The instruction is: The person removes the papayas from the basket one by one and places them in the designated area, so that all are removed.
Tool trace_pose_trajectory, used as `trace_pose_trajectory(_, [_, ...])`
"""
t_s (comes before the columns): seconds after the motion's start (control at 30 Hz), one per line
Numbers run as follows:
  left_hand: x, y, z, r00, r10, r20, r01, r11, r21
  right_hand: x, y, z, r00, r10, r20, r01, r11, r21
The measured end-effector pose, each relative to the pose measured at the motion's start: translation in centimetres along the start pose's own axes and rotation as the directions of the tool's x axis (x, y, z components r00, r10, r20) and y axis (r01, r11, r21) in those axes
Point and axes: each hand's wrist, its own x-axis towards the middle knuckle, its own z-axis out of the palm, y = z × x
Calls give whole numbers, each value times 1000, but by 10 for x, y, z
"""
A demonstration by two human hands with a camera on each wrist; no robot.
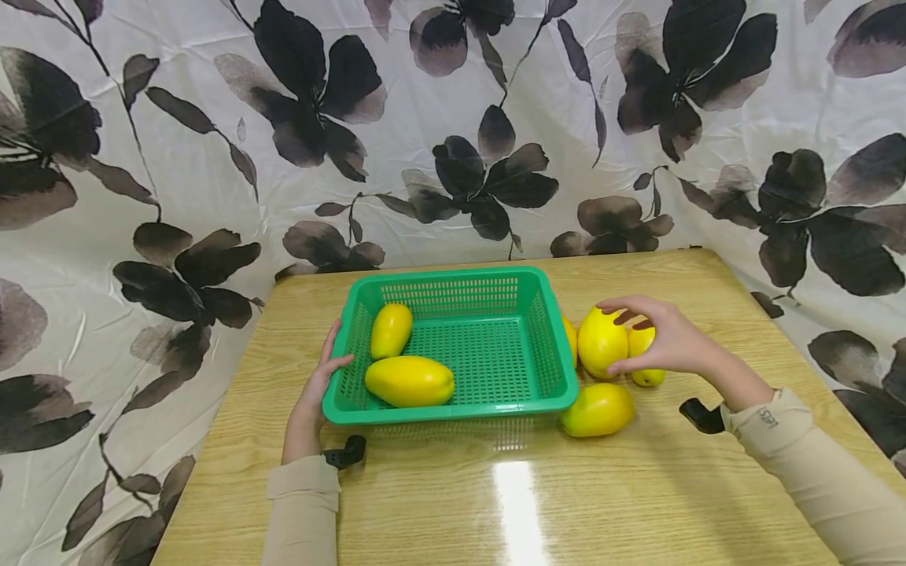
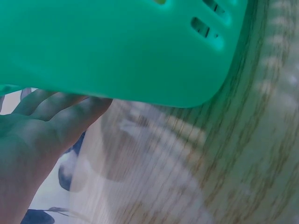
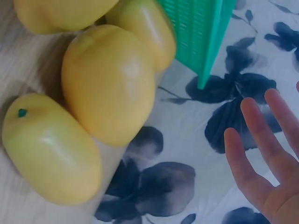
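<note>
A green plastic basket (image 1: 488, 412) stands on the table, with two yellow mangoes (image 1: 409, 382) lying in its left part. My left hand (image 1: 316, 389) grips the basket's left side, thumb over the rim and fingers along the outside. In the left wrist view those fingers (image 2: 79, 112) go partly out of sight behind the green wall. Several more mangoes (image 1: 602, 346) lie together to the right of the basket. Just over them hovers my right hand (image 1: 661, 334), fingers spread and gently curved, holding nothing. The right wrist view shows it apart from the fruit (image 3: 110, 84).
The wooden table (image 1: 425, 495) has its back edge close behind the basket. A floral white cloth (image 1: 453, 118) hangs behind and at both sides. One mango (image 1: 598, 409) lies by the basket's front right corner. Each wrist bears a black camera (image 1: 701, 415).
</note>
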Motion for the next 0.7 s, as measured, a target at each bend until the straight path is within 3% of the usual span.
trace_pose_trajectory(0.37, [-1, 0, 0, 999, 18, 31, -18, 1000, -14, 15, -12, 9, 997, 12, 72, -13, 1000, 17])
trace_pose_trajectory(0.7, [-2, -2, 1, 999, 15, 33, -14, 1000, -15, 42, -31, 30, 989, -77, 126, 68, 995, 74])
